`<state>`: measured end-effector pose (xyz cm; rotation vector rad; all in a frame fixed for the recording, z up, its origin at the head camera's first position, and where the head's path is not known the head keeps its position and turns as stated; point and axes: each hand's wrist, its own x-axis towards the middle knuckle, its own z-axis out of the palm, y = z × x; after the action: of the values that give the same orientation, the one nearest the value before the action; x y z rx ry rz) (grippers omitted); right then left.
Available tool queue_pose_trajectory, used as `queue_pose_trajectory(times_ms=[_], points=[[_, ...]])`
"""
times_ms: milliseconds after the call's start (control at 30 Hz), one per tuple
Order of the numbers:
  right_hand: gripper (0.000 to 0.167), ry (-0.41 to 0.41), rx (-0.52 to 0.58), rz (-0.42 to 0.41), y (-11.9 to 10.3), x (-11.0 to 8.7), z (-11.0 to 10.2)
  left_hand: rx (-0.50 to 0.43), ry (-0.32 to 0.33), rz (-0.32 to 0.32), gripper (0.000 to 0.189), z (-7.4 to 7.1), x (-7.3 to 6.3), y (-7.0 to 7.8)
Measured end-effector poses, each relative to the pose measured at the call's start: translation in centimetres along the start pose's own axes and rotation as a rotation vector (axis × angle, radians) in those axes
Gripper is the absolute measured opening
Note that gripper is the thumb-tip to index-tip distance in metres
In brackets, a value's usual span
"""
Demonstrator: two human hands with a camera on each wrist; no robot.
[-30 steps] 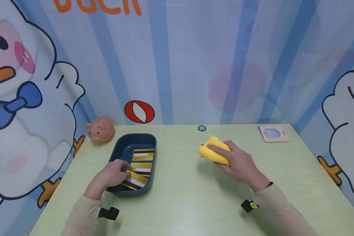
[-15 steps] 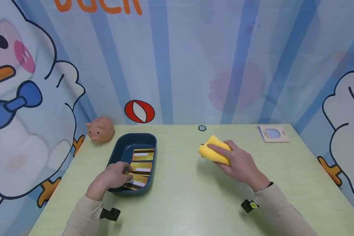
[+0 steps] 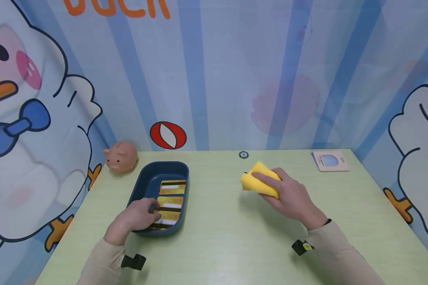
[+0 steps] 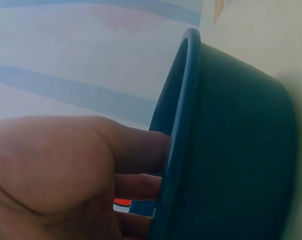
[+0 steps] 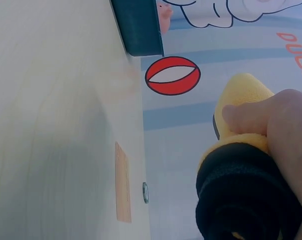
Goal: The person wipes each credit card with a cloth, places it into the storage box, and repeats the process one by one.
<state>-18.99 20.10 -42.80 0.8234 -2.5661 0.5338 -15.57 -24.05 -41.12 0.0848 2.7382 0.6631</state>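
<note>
A dark blue tray holds three gold cards with black stripes: an upper card, a middle card and a lower card. My left hand reaches over the tray's left rim, thumb and forefinger apart, touching or just over the lower card; in the left wrist view the tray wall hides the fingertips. To the right, my right hand grips a soft yellow plush thing above the table. Its dark fuzzy part shows in the right wrist view; its kind is unclear.
A pink piggy bank stands behind the tray at left. A small round disc lies near the back edge, and a pale booklet at back right. A thin brownish flat piece lies on the table. A printed curtain surrounds the table.
The lower card has turned from slanted to nearly straight below the middle card, and my left hand has shifted slightly down. My right hand with the yellow thing has barely moved.
</note>
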Motion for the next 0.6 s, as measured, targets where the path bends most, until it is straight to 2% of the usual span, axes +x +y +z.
queue_pose_trajectory(times_ms=[133, 367, 433, 600], points=[[0.06, -0.003, -0.001, 0.005, 0.1, -0.1, -0.1, -0.005, 0.037, 0.015, 0.035, 0.0, -0.2, 0.2], [0.061, 0.003, -0.003, 0.017, 0.2, 0.0, -0.3, -0.085, 0.196, 0.111, 0.049, 0.1, -0.3, 1.2], [0.061, 0.005, -0.001, 0.019, 0.2, 0.0, -0.4, -0.128, 0.251, 0.155, 0.05, 0.2, -0.2, 1.6], [0.062, 0.012, 0.012, 0.032, 0.3, 0.2, -0.5, -0.276, 0.385, 0.32, 0.046, 0.7, 0.3, 3.4]])
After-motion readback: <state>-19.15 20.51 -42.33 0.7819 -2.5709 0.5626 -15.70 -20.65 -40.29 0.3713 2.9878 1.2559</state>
